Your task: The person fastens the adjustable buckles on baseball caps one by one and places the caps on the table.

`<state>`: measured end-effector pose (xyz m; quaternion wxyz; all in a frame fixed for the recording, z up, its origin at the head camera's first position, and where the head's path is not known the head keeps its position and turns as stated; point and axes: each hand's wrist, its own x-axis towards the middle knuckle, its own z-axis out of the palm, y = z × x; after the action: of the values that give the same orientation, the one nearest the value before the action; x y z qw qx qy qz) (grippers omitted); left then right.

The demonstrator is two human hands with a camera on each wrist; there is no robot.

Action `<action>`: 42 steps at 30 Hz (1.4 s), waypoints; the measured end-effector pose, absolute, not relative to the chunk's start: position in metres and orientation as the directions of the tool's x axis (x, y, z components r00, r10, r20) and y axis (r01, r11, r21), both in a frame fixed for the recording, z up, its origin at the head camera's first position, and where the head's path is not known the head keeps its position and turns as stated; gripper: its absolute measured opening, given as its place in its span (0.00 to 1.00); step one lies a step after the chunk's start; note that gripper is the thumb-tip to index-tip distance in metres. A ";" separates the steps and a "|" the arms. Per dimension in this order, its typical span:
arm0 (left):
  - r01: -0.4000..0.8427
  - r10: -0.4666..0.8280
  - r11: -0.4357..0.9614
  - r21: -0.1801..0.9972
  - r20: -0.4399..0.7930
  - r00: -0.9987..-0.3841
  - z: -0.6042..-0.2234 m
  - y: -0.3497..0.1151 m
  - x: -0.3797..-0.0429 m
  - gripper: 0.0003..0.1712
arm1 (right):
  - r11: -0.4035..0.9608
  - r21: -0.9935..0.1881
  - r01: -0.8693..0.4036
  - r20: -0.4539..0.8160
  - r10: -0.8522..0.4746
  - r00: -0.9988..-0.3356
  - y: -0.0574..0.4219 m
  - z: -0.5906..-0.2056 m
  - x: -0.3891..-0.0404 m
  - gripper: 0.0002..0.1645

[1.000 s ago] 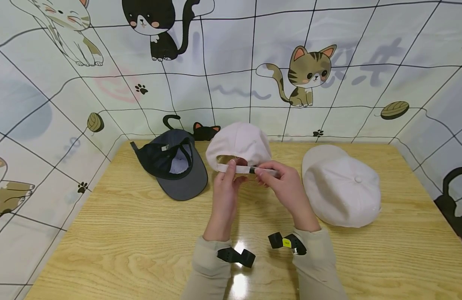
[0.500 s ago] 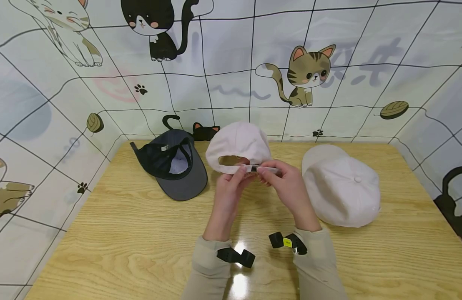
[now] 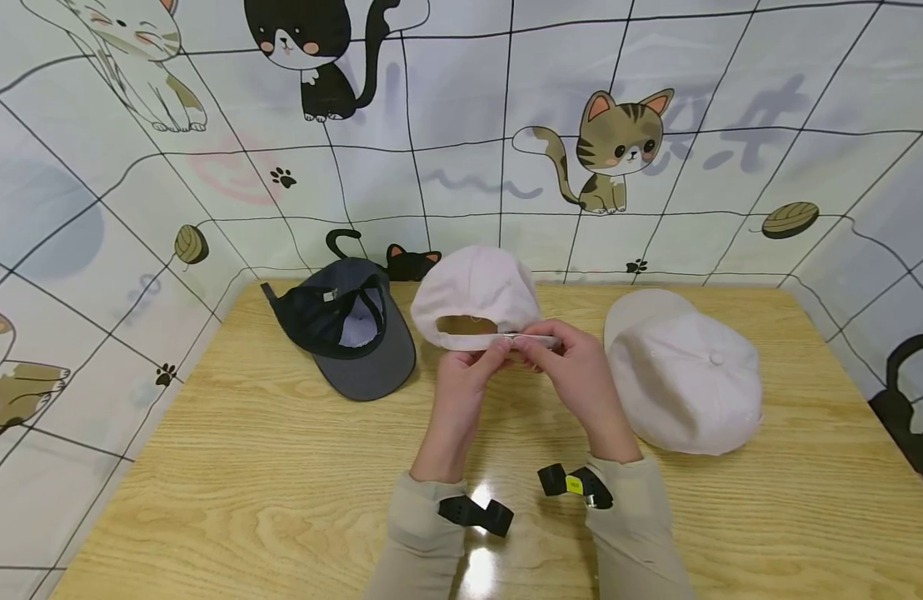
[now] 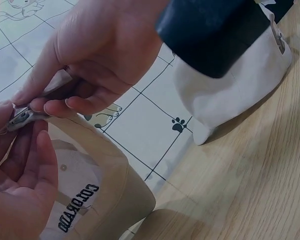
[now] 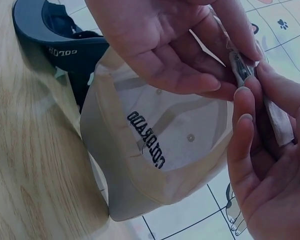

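In the head view a pale pinkish-white baseball cap [image 3: 476, 287] stands at mid-table, its back opening facing me. Across that opening runs its strap [image 3: 461, 342]. My left hand [image 3: 463, 387] pinches the strap at its metal buckle [image 5: 237, 65] between thumb and fingers. Close beside it, my right hand [image 3: 577, 375] pinches the strap's loose tail [image 5: 279, 125], which sticks out past its fingers in the right wrist view. The two thumbs nearly meet over the buckle, partly hiding it. Backward "COLORADO" stitching [image 5: 147, 140] shows inside the cap.
A dark grey cap [image 3: 341, 325] lies tipped, its inside showing, to the left. On the right sits another white cap [image 3: 686, 375], crown up. A cat-print cloth [image 3: 461, 183] with grid lines walls the wooden table [image 3: 281, 500] at back and sides.
My left hand has slid right along the strap to the buckle, close against the right fingers. More of the cap's back opening shows. The right hand stays nearly in place.
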<state>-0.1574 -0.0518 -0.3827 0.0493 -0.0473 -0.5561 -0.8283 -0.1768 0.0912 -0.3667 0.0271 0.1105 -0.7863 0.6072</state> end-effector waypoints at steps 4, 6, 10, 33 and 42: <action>0.120 -0.039 -0.362 0.925 0.113 -0.993 -0.382 -0.051 -0.158 0.15 | 0.234 -0.951 -0.201 0.174 -0.130 -0.976 0.092 -0.368 -0.178 0.20; 0.119 -0.042 -0.345 0.931 0.111 -0.993 -0.383 -0.050 -0.158 0.15 | 0.243 -0.950 -0.198 0.172 -0.123 -0.977 0.093 -0.369 -0.178 0.20; 0.120 -0.048 -0.315 0.942 0.110 -0.993 -0.383 -0.050 -0.158 0.14 | 0.264 -0.948 -0.181 0.157 -0.110 -0.982 0.094 -0.370 -0.179 0.21; 0.124 -0.010 -0.489 0.864 0.136 -0.991 -0.383 -0.051 -0.156 0.18 | -0.471 -0.801 0.370 -0.186 -0.391 -0.901 0.096 -0.410 -0.196 0.21; 0.142 -0.044 -0.510 0.848 0.139 -0.989 -0.381 -0.055 -0.157 0.24 | -0.854 -0.228 0.467 -0.254 -0.411 -0.876 0.096 -0.422 -0.199 0.06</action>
<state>-0.1575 -0.0545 -0.3813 0.0535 -0.0498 -0.4922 -0.8674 -0.1989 0.0958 -0.4217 -0.2290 -0.0987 -0.1426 0.9578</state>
